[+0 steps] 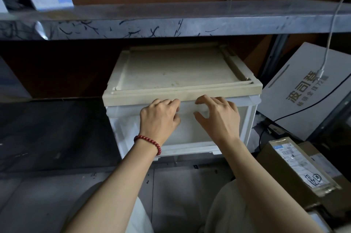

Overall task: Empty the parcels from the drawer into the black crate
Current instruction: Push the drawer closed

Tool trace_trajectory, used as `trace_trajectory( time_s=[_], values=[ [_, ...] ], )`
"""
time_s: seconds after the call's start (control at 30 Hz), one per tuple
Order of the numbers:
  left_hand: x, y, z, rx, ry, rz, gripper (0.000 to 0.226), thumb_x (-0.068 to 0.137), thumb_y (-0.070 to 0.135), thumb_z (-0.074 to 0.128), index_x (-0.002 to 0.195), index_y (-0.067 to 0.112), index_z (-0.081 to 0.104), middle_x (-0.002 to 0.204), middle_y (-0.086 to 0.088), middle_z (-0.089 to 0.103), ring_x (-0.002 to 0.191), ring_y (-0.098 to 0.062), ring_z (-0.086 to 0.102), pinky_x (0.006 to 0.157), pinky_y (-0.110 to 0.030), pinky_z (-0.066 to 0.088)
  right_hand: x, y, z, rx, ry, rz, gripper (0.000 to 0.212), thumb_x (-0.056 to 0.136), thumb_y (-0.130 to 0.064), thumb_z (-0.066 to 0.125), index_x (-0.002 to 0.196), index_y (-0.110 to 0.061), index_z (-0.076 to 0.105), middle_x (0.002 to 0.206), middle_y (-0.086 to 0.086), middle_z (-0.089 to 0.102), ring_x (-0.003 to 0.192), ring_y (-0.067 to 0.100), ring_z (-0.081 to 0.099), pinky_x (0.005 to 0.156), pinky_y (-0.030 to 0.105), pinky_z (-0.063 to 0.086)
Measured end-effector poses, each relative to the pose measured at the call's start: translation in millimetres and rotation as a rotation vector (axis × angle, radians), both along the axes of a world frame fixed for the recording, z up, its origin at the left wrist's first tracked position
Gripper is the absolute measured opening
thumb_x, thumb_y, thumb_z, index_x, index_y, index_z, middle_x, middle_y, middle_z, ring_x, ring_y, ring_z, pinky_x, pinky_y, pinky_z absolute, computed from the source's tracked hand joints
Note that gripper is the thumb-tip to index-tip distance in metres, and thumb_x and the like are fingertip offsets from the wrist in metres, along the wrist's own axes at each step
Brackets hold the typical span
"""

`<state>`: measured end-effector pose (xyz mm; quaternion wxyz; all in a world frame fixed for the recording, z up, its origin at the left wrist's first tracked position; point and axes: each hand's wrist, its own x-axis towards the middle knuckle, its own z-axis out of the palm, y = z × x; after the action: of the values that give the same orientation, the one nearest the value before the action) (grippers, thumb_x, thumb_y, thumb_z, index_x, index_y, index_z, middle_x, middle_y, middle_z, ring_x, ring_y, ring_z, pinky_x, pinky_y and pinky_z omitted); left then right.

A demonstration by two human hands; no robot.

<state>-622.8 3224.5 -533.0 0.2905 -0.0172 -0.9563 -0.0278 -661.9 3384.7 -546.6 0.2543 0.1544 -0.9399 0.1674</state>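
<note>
A white plastic drawer unit (247, 118) with a beige top (178, 69) stands under a metal shelf. Its translucent drawer front (190, 132) is closed, and pale shapes show dimly behind it at the left. My left hand (159, 117), with a red bead bracelet on the wrist, has its fingers curled at the drawer's top edge. My right hand (216, 115) sits beside it with fingertips curled on the same edge. No black crate is in view.
A grey metal shelf (171, 22) runs overhead. At the right lean a white printed box (303, 96) and a taped cardboard parcel (296, 168), with cables hanging. A dark surface (57, 134) lies at the left, and my knees are below.
</note>
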Motion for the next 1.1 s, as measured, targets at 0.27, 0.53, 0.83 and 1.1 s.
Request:
trace_trajectory(
  time_s=[0.27, 0.53, 0.83, 1.1],
  values=[
    [19.1, -3.8, 0.6, -0.005, -0.075, -0.073, 0.034, 0.079, 0.035, 0.060, 0.113, 0.028, 0.060, 0.100, 0.010, 0.067, 0.095, -0.016, 0.058, 0.064, -0.027, 0.048, 16.1, 14.5, -0.4, 0.099, -0.094, 0.036, 0.050, 0.084, -0.051, 0.060, 0.132, -0.036, 0.056, 0.126, -0.009, 0.055, 0.118, 0.017, 0.046, 0.095, 0.033, 0.031],
    [30.7, -17.7, -3.0, -0.036, -0.175, 0.043, 0.057, 0.076, 0.061, 0.051, 0.118, 0.025, 0.062, 0.117, 0.007, 0.061, 0.108, -0.015, 0.052, 0.087, -0.033, 0.039, 28.8, 31.1, 2.9, 0.088, -0.153, 0.098, 0.049, 0.082, -0.061, 0.057, 0.124, -0.035, 0.059, 0.124, -0.011, 0.056, 0.115, 0.017, 0.047, 0.099, 0.035, 0.030],
    [63.3, -20.0, -0.3, -0.091, -0.247, -0.049, 0.050, 0.074, 0.070, 0.047, 0.106, 0.031, 0.054, 0.104, 0.016, 0.055, 0.097, -0.007, 0.051, 0.064, -0.025, 0.035, 54.8, 47.4, 12.2, 0.152, -0.221, 0.205, 0.049, 0.074, -0.064, 0.065, 0.113, -0.035, 0.061, 0.112, -0.014, 0.056, 0.106, 0.014, 0.048, 0.089, 0.030, 0.031],
    [99.5, -15.7, -2.0, -0.203, -0.315, -0.204, 0.049, 0.063, 0.077, 0.048, 0.084, 0.033, 0.049, 0.081, 0.016, 0.055, 0.072, -0.007, 0.053, 0.059, -0.023, 0.032, 89.1, 63.5, 10.8, 0.265, -0.304, 0.301, 0.049, 0.063, -0.069, 0.067, 0.099, -0.038, 0.060, 0.091, -0.020, 0.050, 0.088, 0.005, 0.051, 0.078, 0.026, 0.035]
  ],
)
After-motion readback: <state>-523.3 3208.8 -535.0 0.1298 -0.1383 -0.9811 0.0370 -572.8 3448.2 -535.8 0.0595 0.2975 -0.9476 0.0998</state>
